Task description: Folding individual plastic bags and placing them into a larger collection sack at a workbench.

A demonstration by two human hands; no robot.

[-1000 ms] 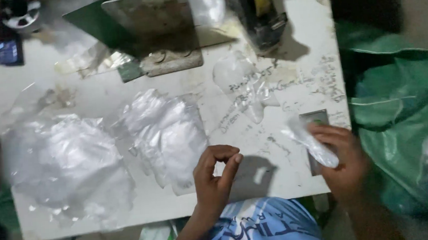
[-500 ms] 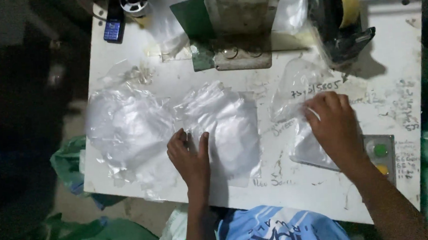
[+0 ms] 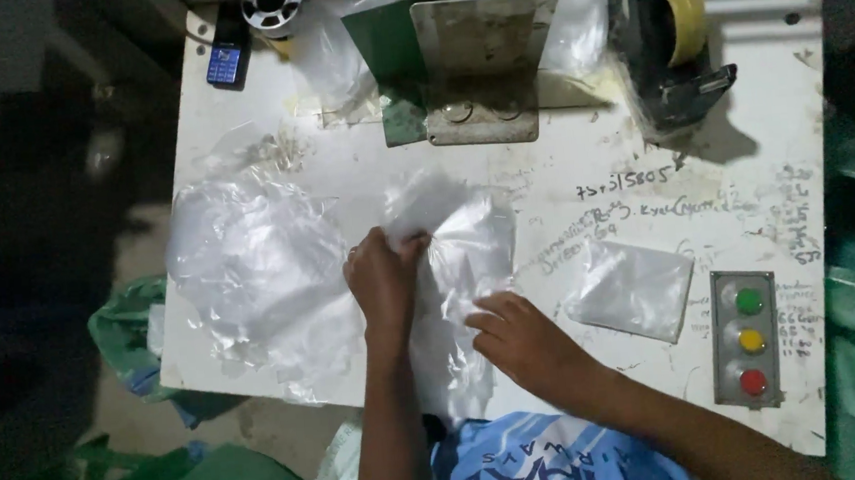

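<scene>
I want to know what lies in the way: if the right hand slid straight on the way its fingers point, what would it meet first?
The right hand points up-left, so it would probably first meet the clear plastic bag and then the left hand gripping it; heights are hard to judge.

Tape dispenser [image 3: 682, 42], phone [image 3: 226, 62], three-button panel [image 3: 749, 338], metal bracket [image 3: 484, 66] on table [image 3: 603, 173].

A flat clear packet [image 3: 631, 288] lies beside the three-button panel [image 3: 750, 338]; a phone screen [image 3: 224, 64] glows blue.

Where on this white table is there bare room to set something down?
Bare white tabletop lies between the metal bracket, the tape dispenser and the flat clear bag. The left half is crowded: heaped clear plastic bags and both hands, left hand, right hand.
</scene>
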